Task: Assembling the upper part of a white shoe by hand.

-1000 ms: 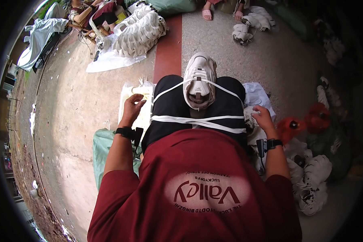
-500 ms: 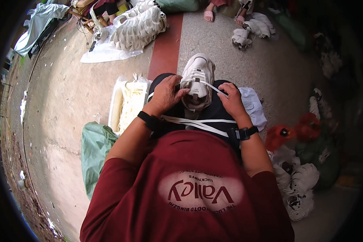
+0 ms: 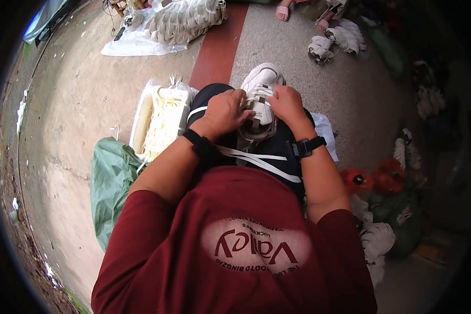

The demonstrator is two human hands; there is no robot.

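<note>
A white and beige sneaker [image 3: 263,78] stands on my lap, toe pointing away, its lower end between my thighs. White shoelace [image 3: 260,93] crosses its front in several rows. My left hand [image 3: 226,111] grips the left eyelet edge of the sneaker, thumb over the tongue. On the other edge, my right hand [image 3: 289,107] is closed with the fingers pinched at the eyelets; the bit of lace in them is mostly hidden. Loose lengths of white lace [image 3: 261,160] lie over my dark trousers below the shoe.
Left of my leg, a white box [image 3: 139,123] holds a heap of cream laces [image 3: 164,120]. A green bag [image 3: 111,183] stands nearer. Bundled white shoe parts lie on plastic sheeting [image 3: 141,48] ahead; more bundles [image 3: 345,39] lie by another person's pink sandals [image 3: 282,13]. Red flower shapes [image 3: 357,179] are at right.
My right hand has moved left from holding the lace stretched out to the sneaker's eyelets, and its fingers have closed there. The left hand stays at the shoe's left edge. The view has shifted slightly.
</note>
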